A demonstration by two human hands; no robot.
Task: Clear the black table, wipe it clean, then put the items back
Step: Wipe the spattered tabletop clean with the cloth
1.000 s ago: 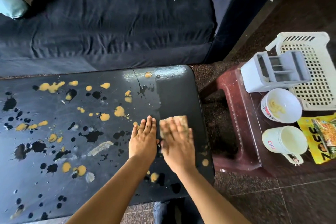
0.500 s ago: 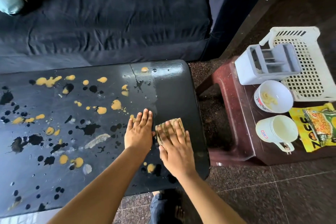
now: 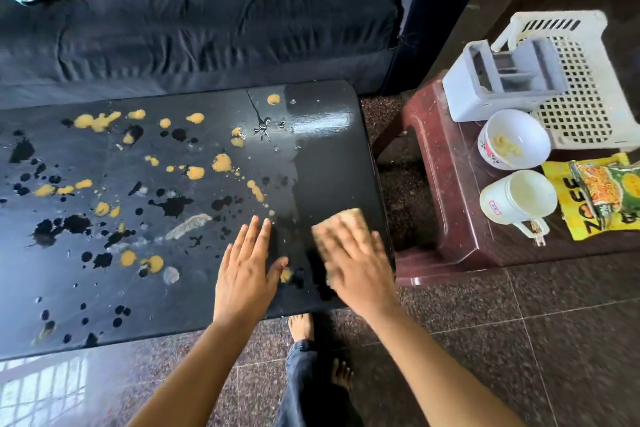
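The black table [image 3: 329, 163] is spattered with yellow and dark blotches over its left and middle; a strip along its right end looks wiped and glossy. My right hand [image 3: 356, 262] presses flat on a tan sponge [image 3: 346, 218] near the table's front right corner, blurred by motion. My left hand [image 3: 247, 265] lies flat on the table beside it, fingers spread, holding nothing. A yellow spot [image 3: 285, 274] shows between the two hands.
A maroon stool [image 3: 446, 218] at the right carries a grey holder [image 3: 502, 80], a white basket [image 3: 585, 94], a white bowl [image 3: 514, 139], a white mug [image 3: 517, 199] and yellow snack packets [image 3: 602, 198]. A dark sofa [image 3: 207, 17] stands behind the table. My bare feet [image 3: 301, 326] are on the tiled floor.
My right hand has slid the sponge rightward and toward me, close to the table's right edge. The left hand stayed flat in about the same place. The camera view shifted.
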